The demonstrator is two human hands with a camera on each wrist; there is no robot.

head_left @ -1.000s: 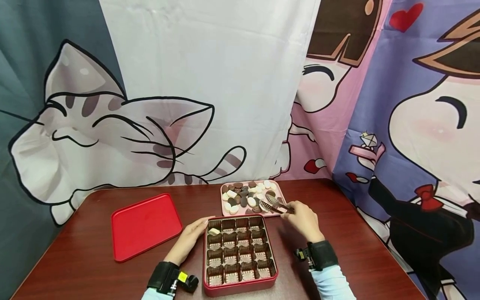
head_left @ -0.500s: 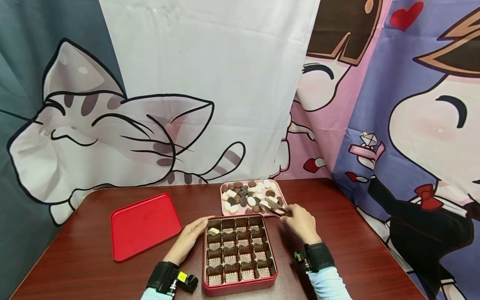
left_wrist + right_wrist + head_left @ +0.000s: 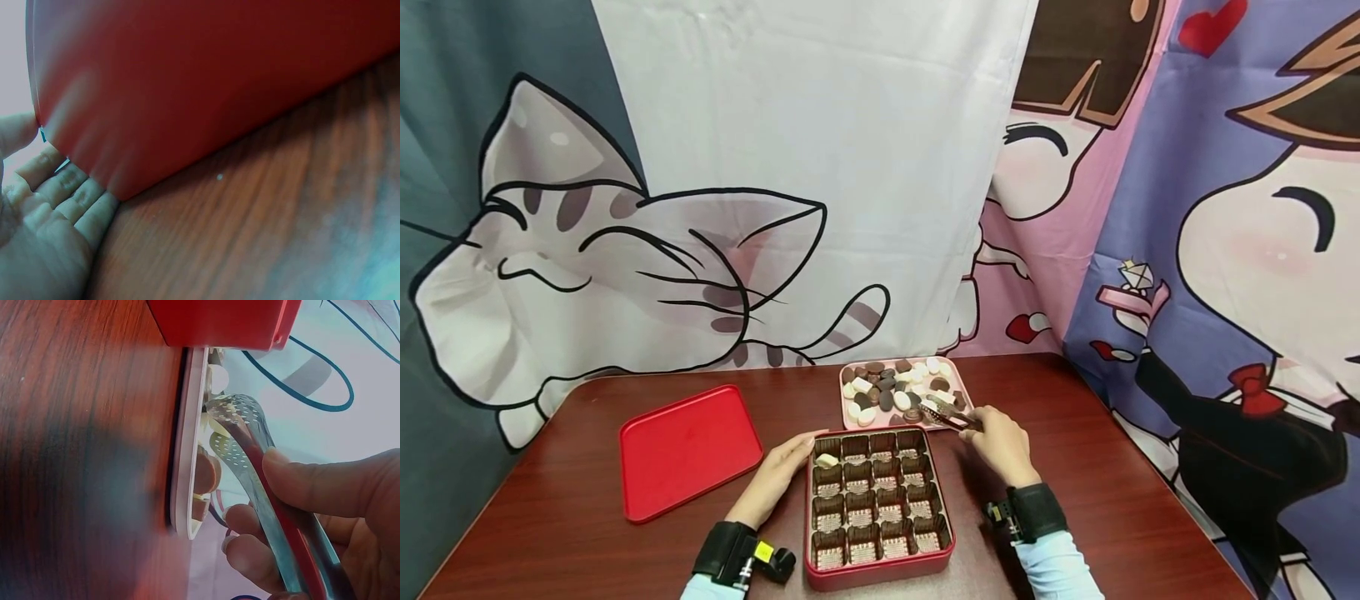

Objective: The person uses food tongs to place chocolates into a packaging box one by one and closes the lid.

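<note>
My left hand [image 3: 777, 475] lies against the left side of a red tin [image 3: 880, 575], its fingers straight along the wall near the far corner. The tin holds a brown divided insert [image 3: 859, 510]; a cream-coloured chocolate [image 3: 827, 461] sits in the far-left compartment. My right hand [image 3: 1002, 446] grips metal tongs [image 3: 259, 481] between thumb and fingers. Their perforated ends [image 3: 936, 407] are low over the right side of a pink tray [image 3: 967, 404] of dark and white chocolates. In the right wrist view, a pale yellow chocolate [image 3: 219, 428] shows between the tong ends.
A red lid [image 3: 692, 454] lies on the dark wooden table [image 3: 790, 408], left of the tin. The pink tray stands right behind the tin's far edge. A printed curtain [image 3: 820, 125] hangs close behind the table.
My right hand has shifted slightly left with the tongs, and the tong ends have come closer together. My left hand and the tin have stayed in place.
</note>
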